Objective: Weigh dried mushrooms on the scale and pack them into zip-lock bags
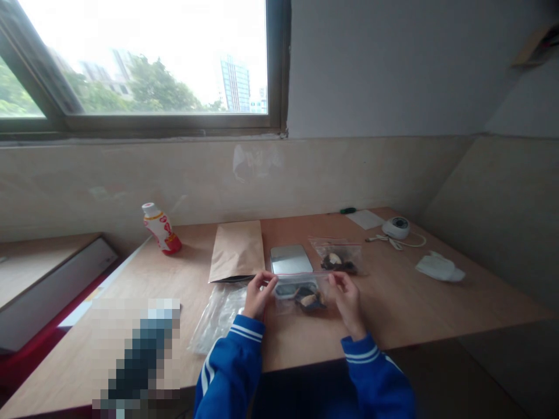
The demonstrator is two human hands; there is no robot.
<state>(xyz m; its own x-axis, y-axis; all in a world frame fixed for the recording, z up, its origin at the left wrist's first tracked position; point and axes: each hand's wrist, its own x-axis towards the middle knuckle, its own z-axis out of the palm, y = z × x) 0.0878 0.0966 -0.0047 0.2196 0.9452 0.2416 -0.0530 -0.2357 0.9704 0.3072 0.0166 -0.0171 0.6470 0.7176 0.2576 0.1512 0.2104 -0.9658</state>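
Left hand (259, 295), right hand (347, 304) pinch zip bag (301, 294) ends, long axis sideways.

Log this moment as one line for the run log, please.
left hand: holds clear zip bag | right hand: holds same bag | nearby: kraft paper bag, second zip bag

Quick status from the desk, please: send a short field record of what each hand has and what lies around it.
Left hand: pinches left end of clear zip bag
Right hand: pinches right end of same bag
Bag contents: dark dried pieces, kind unclear
Nearby: flat silver slab, possibly a scale; second zip bag; kraft paper bag; crumpled plastic bag
Further along wooden desk: drink bottle, white cloth
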